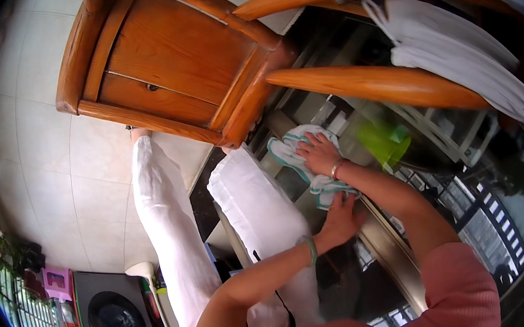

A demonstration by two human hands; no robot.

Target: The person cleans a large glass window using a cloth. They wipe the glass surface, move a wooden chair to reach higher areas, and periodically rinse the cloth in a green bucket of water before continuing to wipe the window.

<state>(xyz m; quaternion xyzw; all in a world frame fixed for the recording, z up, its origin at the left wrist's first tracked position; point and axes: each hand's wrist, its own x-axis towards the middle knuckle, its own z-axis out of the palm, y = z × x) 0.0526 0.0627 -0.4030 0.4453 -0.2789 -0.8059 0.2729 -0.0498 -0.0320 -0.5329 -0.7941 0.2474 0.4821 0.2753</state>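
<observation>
My right hand (321,154) lies on a white cloth with teal edges (287,145), fingers spread flat over it. The crumpled cloth rests against a dark, reflective glass panel (354,276) with a metal frame strip (388,256). Lower down, my left hand (340,220) is next to the cloth's lower end, its fingers apart. Whether its fingertips touch the cloth or only the glass, I cannot tell. A bangle circles each wrist. Beside my right hand a blurred bright green shape (385,143) shows at the glass; its kind is unclear.
A wooden chair (176,50) stands ahead, its curved bars (376,84) reaching right. A white drawstring bag (451,52) hangs over them. My legs in white trousers (173,240) stretch across light floor tiles (48,150). At lower left are a grey front-loading washing machine (116,318) and plants.
</observation>
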